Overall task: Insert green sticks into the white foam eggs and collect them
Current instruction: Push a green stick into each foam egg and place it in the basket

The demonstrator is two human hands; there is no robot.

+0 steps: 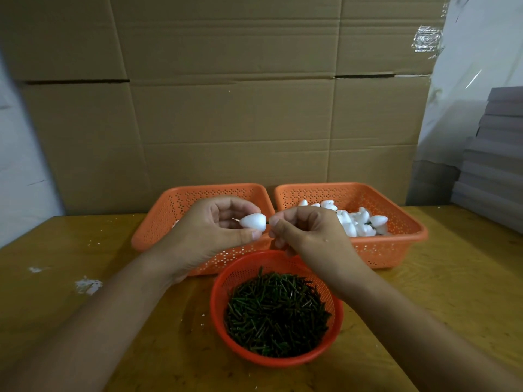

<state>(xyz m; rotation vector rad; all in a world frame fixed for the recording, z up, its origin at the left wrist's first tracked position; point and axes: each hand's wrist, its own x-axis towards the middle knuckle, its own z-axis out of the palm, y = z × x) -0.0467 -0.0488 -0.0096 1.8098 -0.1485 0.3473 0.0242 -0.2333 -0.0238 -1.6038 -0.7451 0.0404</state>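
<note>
My left hand (210,230) pinches a white foam egg (254,222) between thumb and fingers, its blunt end pointing right. My right hand (304,230) pinches a green stick (267,221) whose tip meets that end of the egg; most of the stick is hidden by my fingers. Below the hands a round red basket (218,304) holds a heap of green sticks (276,309). The right orange tray (396,247) holds several white foam eggs (359,222), some with green stems. The left orange tray (158,222) is mostly hidden behind my left hand.
Everything stands on a yellow wooden table (85,321) with white foam crumbs (87,285) at the left. A cardboard wall (232,108) rises right behind the trays. Grey stacked sheets (492,171) stand at the far right.
</note>
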